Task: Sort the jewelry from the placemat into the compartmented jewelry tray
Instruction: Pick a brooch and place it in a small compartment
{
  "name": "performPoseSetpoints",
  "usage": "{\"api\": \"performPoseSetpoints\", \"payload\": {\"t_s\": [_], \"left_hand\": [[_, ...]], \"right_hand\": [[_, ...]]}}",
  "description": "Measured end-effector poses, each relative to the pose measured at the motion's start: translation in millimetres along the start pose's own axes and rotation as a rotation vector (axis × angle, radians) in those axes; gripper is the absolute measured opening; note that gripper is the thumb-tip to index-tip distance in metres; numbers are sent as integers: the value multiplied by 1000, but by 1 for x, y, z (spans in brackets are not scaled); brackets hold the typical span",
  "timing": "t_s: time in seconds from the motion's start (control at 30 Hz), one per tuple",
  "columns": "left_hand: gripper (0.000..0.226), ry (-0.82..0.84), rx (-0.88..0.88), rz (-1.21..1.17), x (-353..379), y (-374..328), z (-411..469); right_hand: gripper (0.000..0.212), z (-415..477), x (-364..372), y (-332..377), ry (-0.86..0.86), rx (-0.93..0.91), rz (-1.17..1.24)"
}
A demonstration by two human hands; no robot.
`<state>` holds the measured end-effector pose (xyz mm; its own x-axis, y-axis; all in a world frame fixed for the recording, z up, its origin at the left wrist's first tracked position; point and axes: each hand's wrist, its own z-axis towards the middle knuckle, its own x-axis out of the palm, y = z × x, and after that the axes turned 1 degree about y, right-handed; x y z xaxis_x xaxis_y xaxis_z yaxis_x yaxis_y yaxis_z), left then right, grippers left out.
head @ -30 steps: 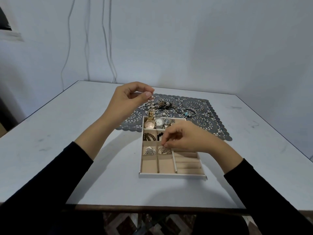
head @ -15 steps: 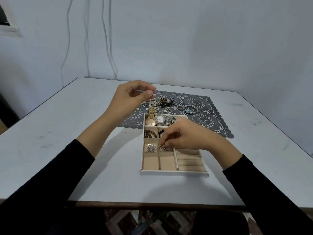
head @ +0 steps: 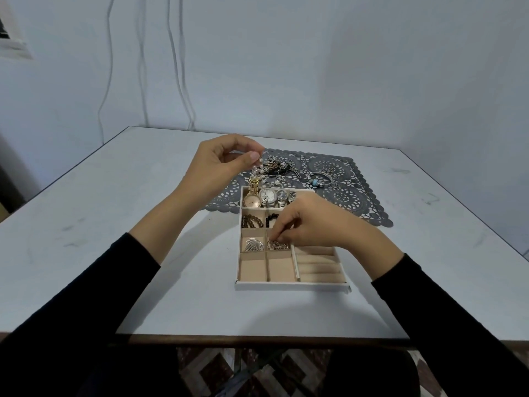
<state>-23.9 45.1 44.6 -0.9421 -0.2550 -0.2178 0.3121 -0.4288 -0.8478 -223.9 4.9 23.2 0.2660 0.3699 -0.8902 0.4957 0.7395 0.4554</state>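
Dangling a pearl strand (head: 259, 171) from the left hand (head: 217, 164), a person sorts jewelry at a white table (head: 114, 224). The thumb and forefinger are pinched on the strand's top end and the other fingers are curled loosely behind. The strand hangs above the placemat's near left part, just beyond the far left corner of the jewelry tray (head: 292, 285).

The tray sits toward the middle of the table, its far edge overlapping the placemat (head: 363, 202). Watches (head: 267, 196) fill its far row. Below them lie brown beads (head: 252, 222) and black beads (head: 272, 219), then a silver shell brooch (head: 254, 244). The two near compartments and the ring rolls (head: 317, 267) at the near right corner show only their lining.

The right hand (head: 312, 227) reaches down into the compartment right of the brooch. Its fingertips are curled and pinched on a small beaded piece (head: 279, 245) lying there.

This looks like the placing step, with the task roughly half done. A tangle of chains (head: 279, 167) waits at the placemat's far edge, and a bangle (head: 320, 179) lies toward its right side. The next move likely calls for the right hand to let go and lift clear. The pearl strand would then be lowered gently into a free compartment so it coils without snagging on a divider.
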Motion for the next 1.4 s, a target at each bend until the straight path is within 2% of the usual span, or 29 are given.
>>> {"api": "performPoseSetpoints", "payload": {"t_s": [0.17,0.33,0.43,0.53,0.7,0.8,1.03,1.4], "left_hand": [[15,-11,-11,-5,1,1,-2],[17,0,-11,-15,1,2,-8],[18,10,-12,-36,1,2,-12],[18,21,-10,-56,4,0,-16],[17,42,3,-76,8,-3,-22],[19,57,-5,-97,11,-3,-26],[18,95,-49,-66,12,4,-33],[13,166,-82,-99,4,9,-45]], "right_hand": [[15,-8,-6,-9,-82,-7,185],[21,-19,-1,-31,-381,41,429],[24,-24,4,-48,-575,139,425],[33,-30,7,-64,-680,257,226],[43,-42,13,-78,-603,393,53],[42,-45,15,-87,-533,400,-27],[33,-44,19,-94,-472,399,-70],[35,-43,20,-96,-466,396,-66]]}}
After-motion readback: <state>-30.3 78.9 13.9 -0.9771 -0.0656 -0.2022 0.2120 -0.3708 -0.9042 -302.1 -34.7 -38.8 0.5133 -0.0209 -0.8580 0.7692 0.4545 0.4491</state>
